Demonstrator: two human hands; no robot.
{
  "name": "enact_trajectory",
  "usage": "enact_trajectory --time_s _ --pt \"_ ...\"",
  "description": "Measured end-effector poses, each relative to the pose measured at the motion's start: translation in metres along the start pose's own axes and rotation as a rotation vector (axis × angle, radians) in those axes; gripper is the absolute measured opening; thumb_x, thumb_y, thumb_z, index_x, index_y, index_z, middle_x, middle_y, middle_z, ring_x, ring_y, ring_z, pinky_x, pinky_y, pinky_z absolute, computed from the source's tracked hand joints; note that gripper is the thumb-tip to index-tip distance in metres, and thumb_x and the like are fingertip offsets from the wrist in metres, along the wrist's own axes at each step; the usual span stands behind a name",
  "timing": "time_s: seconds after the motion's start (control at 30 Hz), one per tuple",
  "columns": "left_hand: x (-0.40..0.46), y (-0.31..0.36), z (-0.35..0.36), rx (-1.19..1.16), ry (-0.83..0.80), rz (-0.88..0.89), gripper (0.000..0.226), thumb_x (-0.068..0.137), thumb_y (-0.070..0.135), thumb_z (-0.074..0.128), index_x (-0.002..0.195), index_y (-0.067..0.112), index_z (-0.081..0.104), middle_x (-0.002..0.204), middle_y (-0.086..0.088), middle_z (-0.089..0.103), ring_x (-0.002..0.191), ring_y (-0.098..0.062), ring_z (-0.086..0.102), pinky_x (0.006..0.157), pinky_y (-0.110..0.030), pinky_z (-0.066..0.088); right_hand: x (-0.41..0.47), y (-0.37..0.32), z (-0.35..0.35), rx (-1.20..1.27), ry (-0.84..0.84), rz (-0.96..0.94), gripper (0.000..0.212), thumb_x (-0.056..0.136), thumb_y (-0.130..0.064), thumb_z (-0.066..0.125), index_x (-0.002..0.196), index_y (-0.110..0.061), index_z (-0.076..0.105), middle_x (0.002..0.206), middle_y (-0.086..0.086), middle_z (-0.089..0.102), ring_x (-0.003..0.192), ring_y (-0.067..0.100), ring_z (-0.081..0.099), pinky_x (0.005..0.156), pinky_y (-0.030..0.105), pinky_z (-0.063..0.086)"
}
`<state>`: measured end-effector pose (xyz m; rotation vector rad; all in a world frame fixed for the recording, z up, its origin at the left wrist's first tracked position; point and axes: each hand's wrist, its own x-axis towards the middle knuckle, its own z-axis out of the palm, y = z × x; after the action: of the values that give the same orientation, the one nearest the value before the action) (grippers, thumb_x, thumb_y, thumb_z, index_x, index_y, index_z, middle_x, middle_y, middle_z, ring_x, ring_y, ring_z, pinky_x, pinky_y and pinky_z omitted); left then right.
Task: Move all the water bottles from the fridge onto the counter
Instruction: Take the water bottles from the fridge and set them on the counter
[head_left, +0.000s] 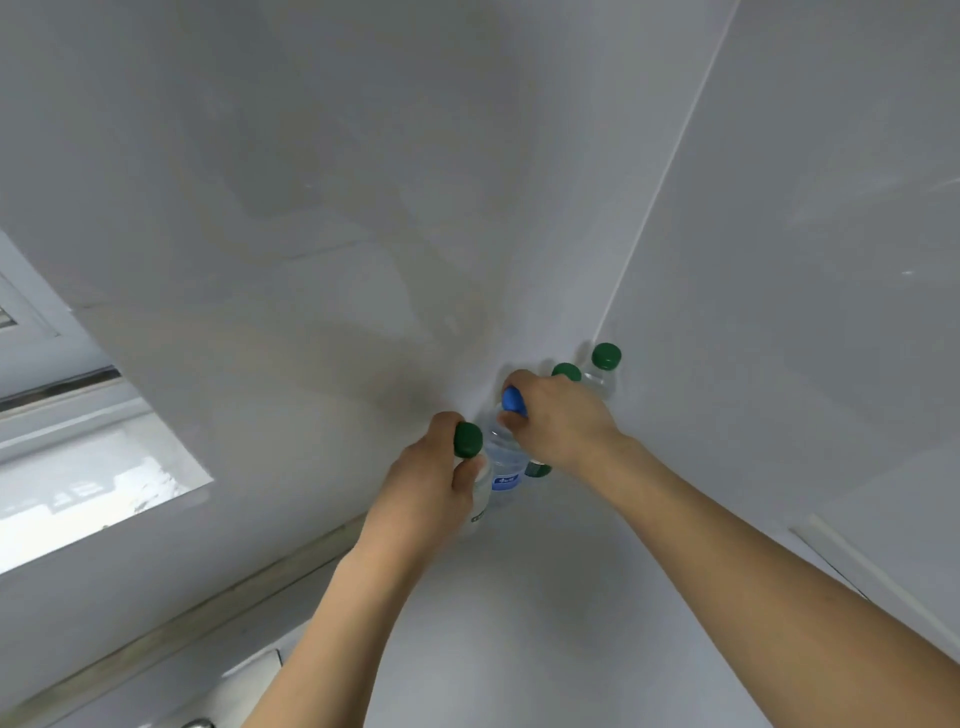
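Now, left hand (431, 480): fingers curl round green-capped clear plastic bottle (475, 467).
Right hand (558, 421): fingers curl round blue-capped clear plastic bottle (506, 462).

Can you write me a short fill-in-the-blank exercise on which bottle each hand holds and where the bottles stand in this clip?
1. The left hand grips a bottle with a ____ cap.
2. The right hand grips the bottle whose cap is ____.
3. Behind the right hand, by the wall corner, ____ more green caps show, one of them on the rear bottle.

Missing words: green; blue; two
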<state>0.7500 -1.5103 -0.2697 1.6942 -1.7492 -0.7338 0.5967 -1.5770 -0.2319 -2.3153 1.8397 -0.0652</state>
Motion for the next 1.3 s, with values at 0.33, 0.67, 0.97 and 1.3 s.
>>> enact_trajectory --time_s 0.33,0.67,0.97,1.3 --pt "0.020 -0.005 0.010 0.028 -0.064 0.006 0.013 0.096 0.019 0.049 0.107 0.017 0.043 0.084 0.005 0.051 0.073 -0.018 0.050 0.060 -0.029 0.037 0.006 0.010 0.013 0.108 0.017 -0.003 0.024 0.096 -0.030 0.053 0.114 -0.013 0.051 0.096 0.009 0.062 0.081 0.028 0.058 0.064 0.034 0.045" --pt "0.013 0.008 0.004 0.101 -0.143 -0.049 0.018 0.096 0.019 0.049 0.112 0.018 0.041 0.107 -0.004 0.058 0.089 -0.022 0.056 0.077 -0.033 0.046 -0.042 0.012 0.009 0.290 0.087 0.092 0.067 0.097 -0.028 0.054 0.154 -0.029 0.017 0.136 0.007 0.051 0.108 0.026 0.059 0.088 0.041 0.051" --pt "-0.018 0.064 0.015 0.447 0.034 0.493 0.038 0.087 0.010 0.057 0.123 0.000 0.057 0.129 -0.019 0.056 0.115 -0.042 0.054 0.096 -0.046 0.044 -0.155 0.061 -0.014 0.330 0.274 0.261 0.064 0.093 -0.026 0.058 0.150 -0.015 0.030 0.148 0.007 0.038 0.134 0.025 0.039 0.106 0.027 0.030" --pt "-0.074 0.182 0.109 0.527 -0.261 0.704 0.052 0.103 0.029 0.035 0.151 0.013 0.022 0.160 -0.005 0.019 0.146 -0.026 0.016 0.120 -0.040 0.012 -0.312 0.147 -0.035 0.285 0.365 0.550 0.060 0.095 -0.027 0.057 0.148 -0.013 0.033 0.151 0.003 0.036 0.139 0.020 0.033 0.113 0.027 0.026"
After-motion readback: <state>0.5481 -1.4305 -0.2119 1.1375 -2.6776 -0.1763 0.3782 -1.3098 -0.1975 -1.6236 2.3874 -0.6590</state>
